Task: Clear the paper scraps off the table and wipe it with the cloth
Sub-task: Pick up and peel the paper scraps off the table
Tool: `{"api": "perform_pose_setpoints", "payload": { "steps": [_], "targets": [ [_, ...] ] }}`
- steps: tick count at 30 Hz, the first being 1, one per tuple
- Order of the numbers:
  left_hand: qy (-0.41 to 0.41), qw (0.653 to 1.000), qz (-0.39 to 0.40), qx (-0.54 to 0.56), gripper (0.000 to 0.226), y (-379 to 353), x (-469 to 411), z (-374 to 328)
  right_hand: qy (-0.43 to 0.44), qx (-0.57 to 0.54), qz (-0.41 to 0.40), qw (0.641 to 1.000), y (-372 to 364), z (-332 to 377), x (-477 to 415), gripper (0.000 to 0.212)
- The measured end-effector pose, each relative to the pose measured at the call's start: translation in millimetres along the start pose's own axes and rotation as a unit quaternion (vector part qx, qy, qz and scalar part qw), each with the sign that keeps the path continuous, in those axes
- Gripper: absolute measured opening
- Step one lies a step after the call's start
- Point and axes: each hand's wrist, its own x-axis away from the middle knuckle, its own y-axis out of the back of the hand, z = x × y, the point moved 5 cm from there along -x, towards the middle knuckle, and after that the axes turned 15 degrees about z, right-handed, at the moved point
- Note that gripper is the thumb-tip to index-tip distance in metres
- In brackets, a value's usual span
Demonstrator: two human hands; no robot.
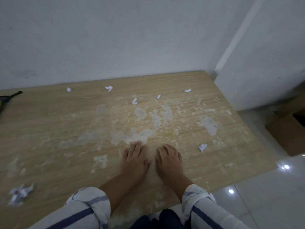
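Far-left edge: a dark object [9,96], cut off by the frame, lies on the table [49,123]. Too little of it shows to tell what it is, and a broad sweep leftwards could knock it.
Near-left clump: a crumpled paper clump [20,194], white with grey folds and blurred, sits close to the near edge. A careless brush could tip it over that edge rather than into a palm.
Far scraps: five small bits lie well apart towards the wall, from the leftmost far scrap [68,89] to the rightmost far scrap [187,90]. They look light and crinkled, so they may skid ahead of the fingers or be missed at full reach.
Surface: pale wood-grain laminate, smooth, mottled with chalky white residue [208,125]. Wiping before the paper is gathered would likely drag scraps through it.
Left hand: the left hand [134,158] rests palm down on the table with fingers straight, grasping nothing.
Right hand: the right hand [169,158] lies beside it, apart, palm down with fingers slightly bent, and is also empty.
Sleeves: rolled, soft striped fabric.
Near-right scrap: the near-right scrap [202,147] lies just right of the right hand. A flick could send it off the right edge.
Missing tool: the cloth is not in view.
Far right: an open cardboard box [287,129] stands on the glossy tiled floor [264,204].
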Motion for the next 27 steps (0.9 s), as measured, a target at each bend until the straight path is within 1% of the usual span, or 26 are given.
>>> {"api": "perform_pose_setpoints", "payload": {
  "steps": [5,9,13,14,19,23,27],
  "targets": [
    [0.001,1.000,0.007,-0.010,0.063,0.6,-28.2,-40.7,-0.022,-0.026,-0.030,0.999,24.7,-46.3,2.1,0.038],
    [0.003,1.000,0.003,-0.006,0.063,3.9,-43.3,-61.6,-0.088,-0.035,-0.071,0.993,49.3,-85.2,10.5,0.038],
    [-0.002,1.000,-0.012,-0.006,0.063,6.4,-50.3,-68.3,-0.147,-0.067,-0.063,0.985,57.5,-111.6,15.0,0.036],
    [-0.004,1.000,-0.014,-0.006,0.063,7.0,-51.5,-68.3,-0.140,-0.075,-0.063,0.985,57.3,-113.1,13.8,0.034],
    [-0.016,1.000,-0.017,-0.003,0.064,12.3,-58.0,-63.5,-0.046,-0.072,-0.078,0.993,56.9,-96.3,-2.4,0.023],
    [-0.008,1.000,-0.022,0.009,0.063,19.9,-66.2,-52.6,-0.007,-0.069,-0.074,0.995,63.3,-71.4,-27.2,0.019],
    [0.007,0.999,-0.039,0.019,0.062,35.7,-80.3,-34.0,0.024,-0.099,-0.076,0.992,77.3,-42.1,-62.7,0.014]
  ]
}}
